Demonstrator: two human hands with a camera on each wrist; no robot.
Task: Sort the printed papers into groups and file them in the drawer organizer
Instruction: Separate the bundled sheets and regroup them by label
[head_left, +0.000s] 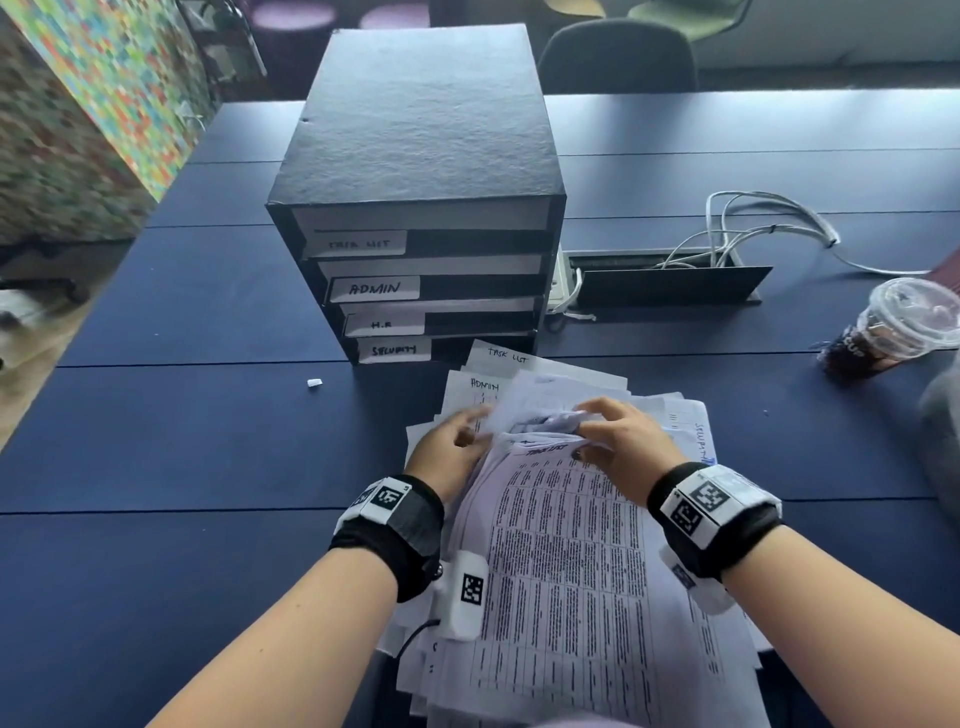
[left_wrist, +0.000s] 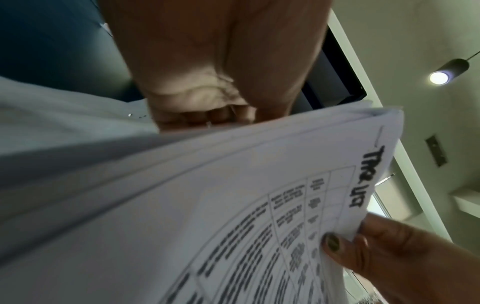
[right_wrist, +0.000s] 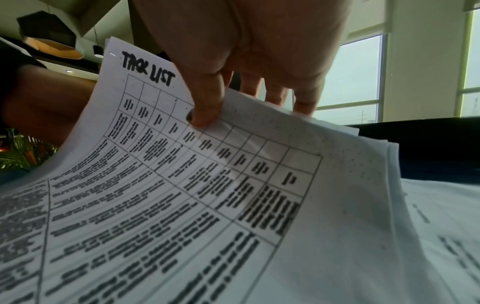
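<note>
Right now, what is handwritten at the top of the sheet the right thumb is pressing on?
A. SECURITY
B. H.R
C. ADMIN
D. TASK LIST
D. In the right wrist view the right hand pinches the top sheet, and bold "TASK LIST" stands above its printed table, beside the thumb.

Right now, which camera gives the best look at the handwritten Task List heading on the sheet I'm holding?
The right wrist view: the heading is large, sharp and fully legible, beside the right hand's thumb pinching that sheet. The left wrist view shows it sideways and blurrier. The head view shows it small, between both hands, barely readable.
</note>
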